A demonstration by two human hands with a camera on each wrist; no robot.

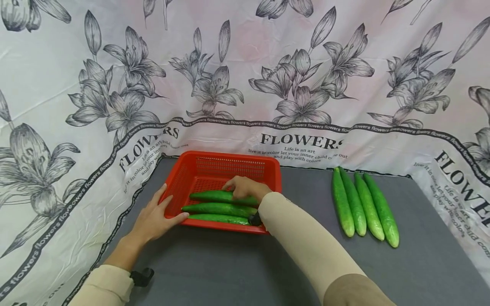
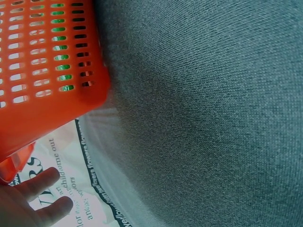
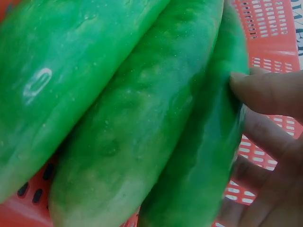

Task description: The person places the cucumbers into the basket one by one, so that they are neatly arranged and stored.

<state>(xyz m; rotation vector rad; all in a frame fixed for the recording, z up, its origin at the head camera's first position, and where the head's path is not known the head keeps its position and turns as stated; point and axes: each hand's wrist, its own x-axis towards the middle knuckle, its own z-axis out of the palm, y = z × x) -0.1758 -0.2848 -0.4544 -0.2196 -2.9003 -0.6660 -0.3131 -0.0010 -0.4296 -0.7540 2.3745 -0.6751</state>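
A red slotted plastic basket (image 1: 226,227) holds three green cucumbers lying side by side: a far one (image 1: 208,196), a middle one (image 1: 216,208) and a near one (image 1: 218,219) along the front wall. My right hand (image 1: 248,187) reaches inside and grips the far cucumber. In the right wrist view its thumb (image 3: 260,92) lies on that cucumber's skin and the other fingers curve behind it. At the basket's front left corner, my left hand (image 1: 155,219) touches the rim with fingers spread, the thumb by the front edge.
Several more cucumbers (image 1: 365,208) lie in a row on the grey tabletop (image 1: 229,267) at the right. A white cloth printed with flowers (image 1: 214,55) hangs behind the table and along its sides.
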